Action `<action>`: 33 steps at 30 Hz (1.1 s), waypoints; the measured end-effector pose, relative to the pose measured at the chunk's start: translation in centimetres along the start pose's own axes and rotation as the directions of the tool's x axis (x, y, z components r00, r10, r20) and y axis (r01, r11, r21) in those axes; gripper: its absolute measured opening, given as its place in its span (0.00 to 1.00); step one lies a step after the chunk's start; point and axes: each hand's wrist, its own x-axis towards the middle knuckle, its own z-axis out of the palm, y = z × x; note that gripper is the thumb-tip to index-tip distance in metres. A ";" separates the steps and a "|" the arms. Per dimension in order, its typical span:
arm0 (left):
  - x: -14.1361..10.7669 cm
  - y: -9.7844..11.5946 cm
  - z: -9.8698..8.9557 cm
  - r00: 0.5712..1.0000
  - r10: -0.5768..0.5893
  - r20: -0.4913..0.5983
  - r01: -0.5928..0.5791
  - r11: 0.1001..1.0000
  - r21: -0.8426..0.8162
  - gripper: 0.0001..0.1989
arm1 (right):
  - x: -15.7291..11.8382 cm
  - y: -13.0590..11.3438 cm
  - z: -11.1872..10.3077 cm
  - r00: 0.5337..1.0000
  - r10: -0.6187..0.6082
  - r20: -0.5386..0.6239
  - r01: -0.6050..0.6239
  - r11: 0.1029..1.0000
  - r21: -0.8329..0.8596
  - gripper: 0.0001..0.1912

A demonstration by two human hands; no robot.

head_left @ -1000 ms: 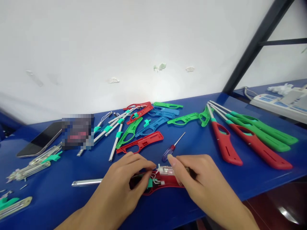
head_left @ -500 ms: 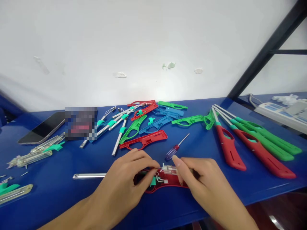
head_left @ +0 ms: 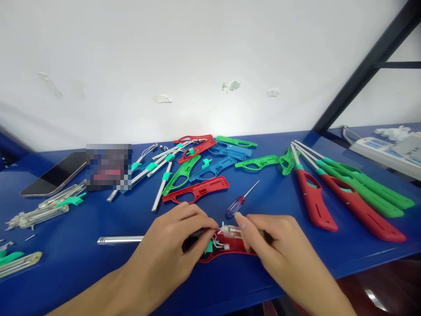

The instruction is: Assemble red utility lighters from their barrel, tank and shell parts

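Note:
A red lighter shell half [head_left: 235,245] lies near the table's front edge, with white wires and a green trigger [head_left: 208,248] inside it. A silver tube [head_left: 120,240] points left from it, past my left hand. My left hand [head_left: 177,241] pinches at the shell's inside, close to a white nozzle; what lies between its fingertips is too small to make out. In my right hand [head_left: 272,241] is a clear fuel tank [head_left: 233,231], held between thumb and fingers over the shell. Just behind my right thumb lies a purple screwdriver [head_left: 236,206].
Red, green and blue shell halves [head_left: 200,189] and silver tubes [head_left: 162,186] lie behind my hands. Assembled lighters [head_left: 315,202] lie at right. Clear tanks [head_left: 46,215] and a phone [head_left: 54,174] sit at left. A white power strip [head_left: 388,151] is far right.
The view has shifted slightly, so the table items appear a little higher and further left. Both hands keep nearly the same hold on the parts.

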 end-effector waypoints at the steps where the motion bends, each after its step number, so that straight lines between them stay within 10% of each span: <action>1: 0.0 0.0 0.0 1.000 0.005 -0.001 -0.005 1.000 0.001 0.11 | 0.0 0.0 0.0 1.000 -0.001 0.005 0.001 1.000 -0.001 0.30; 33: -0.4 -0.4 0.5 0.995 0.099 -0.033 -0.100 0.995 -0.021 0.09 | 0.1 0.5 0.2 0.991 -0.119 -0.068 0.113 0.990 -0.081 0.31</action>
